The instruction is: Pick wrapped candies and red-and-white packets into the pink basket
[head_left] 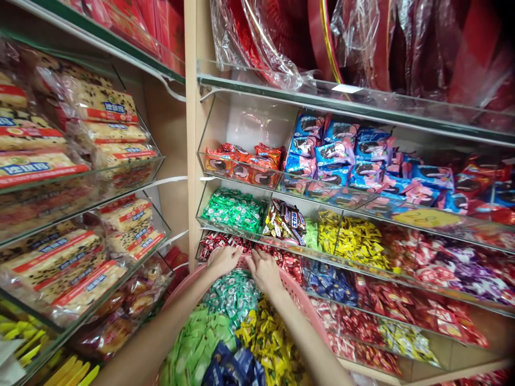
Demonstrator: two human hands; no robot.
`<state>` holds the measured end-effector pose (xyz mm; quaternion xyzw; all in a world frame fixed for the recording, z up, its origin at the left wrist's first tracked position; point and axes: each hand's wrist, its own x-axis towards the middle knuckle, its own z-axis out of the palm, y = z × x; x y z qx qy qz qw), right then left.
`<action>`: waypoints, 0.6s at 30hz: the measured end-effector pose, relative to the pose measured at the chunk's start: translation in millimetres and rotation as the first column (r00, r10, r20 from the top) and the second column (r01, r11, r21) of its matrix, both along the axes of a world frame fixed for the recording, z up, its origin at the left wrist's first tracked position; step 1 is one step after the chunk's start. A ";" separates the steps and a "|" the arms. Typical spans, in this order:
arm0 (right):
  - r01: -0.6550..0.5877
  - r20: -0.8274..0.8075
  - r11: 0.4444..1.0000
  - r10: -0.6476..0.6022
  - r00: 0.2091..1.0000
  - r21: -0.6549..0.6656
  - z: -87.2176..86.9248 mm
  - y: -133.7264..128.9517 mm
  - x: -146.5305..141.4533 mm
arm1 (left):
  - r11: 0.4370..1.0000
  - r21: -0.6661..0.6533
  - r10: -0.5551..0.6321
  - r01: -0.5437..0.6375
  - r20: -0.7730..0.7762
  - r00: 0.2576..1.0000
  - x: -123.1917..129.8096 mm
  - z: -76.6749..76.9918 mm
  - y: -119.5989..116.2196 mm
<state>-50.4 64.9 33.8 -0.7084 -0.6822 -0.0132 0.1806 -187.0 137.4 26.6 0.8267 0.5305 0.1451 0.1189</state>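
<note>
My left hand (pixel 224 260) and my right hand (pixel 264 271) reach over the far rim of a pink perforated basket (pixel 316 313). Both are close to a shelf bin of red-wrapped candies (pixel 287 262). The fingers of each look stretched forward, with nothing visible in them; some fingertips are hard to make out against the red candies. Inside the basket, teal-green wrapped candies (pixel 233 297) lie below my hands. Nearer to me are light green packets (pixel 197 343), yellow-wrapped candies (pixel 273 343) and dark blue packets (pixel 235 367). My forearms cover parts of the basket.
Clear-fronted shelf bins hold green candies (pixel 233 212), chocolate bars (pixel 289 220), yellow candies (pixel 354 238) and blue snack packs (pixel 333 145). Packaged pastries (pixel 104 107) fill the left shelves. A wooden post (pixel 193 134) divides the shelving. Red plastic-wrapped goods (pixel 277 43) stand above.
</note>
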 end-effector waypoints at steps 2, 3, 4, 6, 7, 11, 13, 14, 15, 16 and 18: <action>-0.045 0.071 0.998 0.041 0.997 0.051 12.0 -3.4 -11.6 | 1.000 0.000 0.007 -0.007 -0.009 1.000 -2.5 -0.1 -0.3; -0.081 0.093 0.994 0.074 0.993 0.074 21.2 -2.8 -17.2 | 1.000 -0.007 0.015 -0.015 -0.016 1.000 -3.1 -0.2 -0.5; -0.118 0.110 0.988 0.107 0.988 0.098 32.2 -0.2 -22.2 | 1.000 -0.016 0.023 -0.023 -0.024 0.999 -3.2 -0.3 -0.7; -0.170 0.145 0.973 0.148 0.978 0.154 57.6 11.3 -29.4 | 0.999 -0.029 0.028 -0.029 -0.033 0.999 -2.3 -0.2 -1.5; -0.181 0.170 0.968 0.152 0.974 0.171 70.5 19.7 -31.6 | 0.999 -0.028 0.027 -0.027 -0.031 0.999 -1.5 0.1 -2.0; -0.157 0.272 0.975 0.110 0.956 0.155 107.3 55.9 -37.2 | 1.000 -0.017 0.023 -0.024 -0.011 1.000 2.3 1.7 -4.6; -0.140 0.304 0.985 0.102 0.947 0.106 113.5 68.8 -41.0 | 1.000 -0.009 0.023 -0.023 -0.008 1.000 3.7 2.4 -5.4; -0.130 0.314 0.988 0.099 0.944 0.080 114.0 73.3 -43.0 | 1.000 -0.005 0.022 -0.022 -0.009 1.000 4.1 2.7 -5.6; -0.116 0.321 0.992 0.092 0.943 0.056 113.3 76.8 -44.8 | 1.000 -0.001 0.021 -0.021 -0.009 1.000 4.4 3.1 -5.8; -0.100 0.327 0.994 0.082 0.942 0.038 112.0 79.5 -46.1 | 1.000 0.002 0.019 -0.019 -0.009 1.000 4.4 3.4 -5.9; -0.068 0.337 0.997 0.056 0.940 0.023 108.8 82.8 -46.2 | 1.000 0.004 0.022 -0.022 -0.008 1.000 4.1 4.4 -6.5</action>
